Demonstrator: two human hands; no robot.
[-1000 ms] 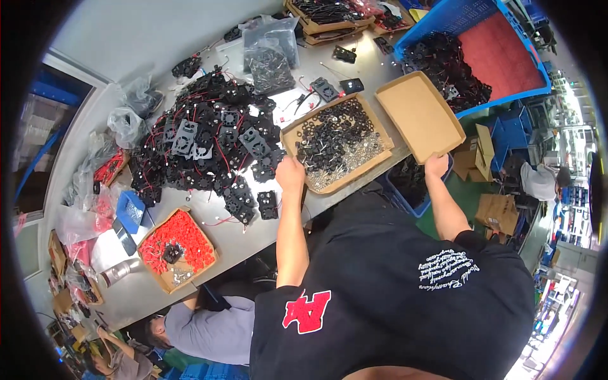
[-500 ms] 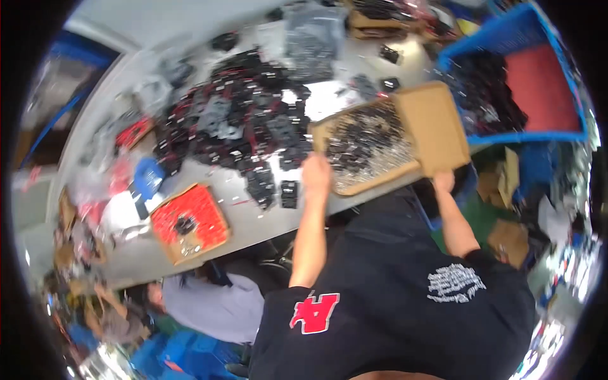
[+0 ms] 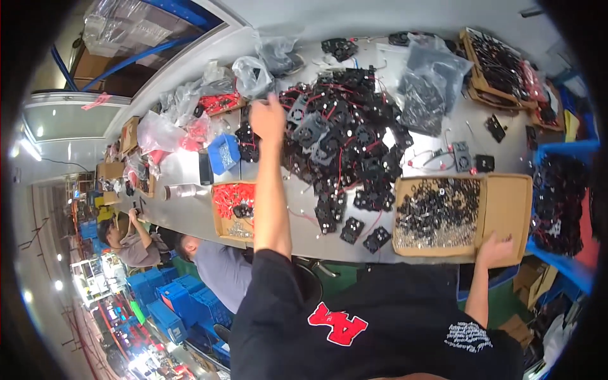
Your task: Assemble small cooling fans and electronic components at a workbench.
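Observation:
My left hand (image 3: 268,119) reaches far over the table to the left edge of a heap of small black fans with red wires (image 3: 345,142). Its fingers are curled together near a clear plastic bag (image 3: 252,77); whatever they may hold is hidden. At the front right lies an open cardboard box (image 3: 437,251) of small black pieces and shiny metal pins. My right hand (image 3: 494,250) grips the front edge of that box's folded-out lid, fingers over the cardboard. Several loose black fans (image 3: 377,239) lie between the heap and the box.
Left of the heap stand a blue bin (image 3: 223,154) and a box of red pieces (image 3: 234,201). Grey plastic bags (image 3: 430,82) and a cardboard tray of cables (image 3: 497,66) lie at the back right. A blue crate (image 3: 567,151) stands right. Another person (image 3: 218,269) sits at front left.
My left hand has let go of the cardboard box's left side and moved away left and far over the heap. The box now lies squarer to the table edge. The view has swung left.

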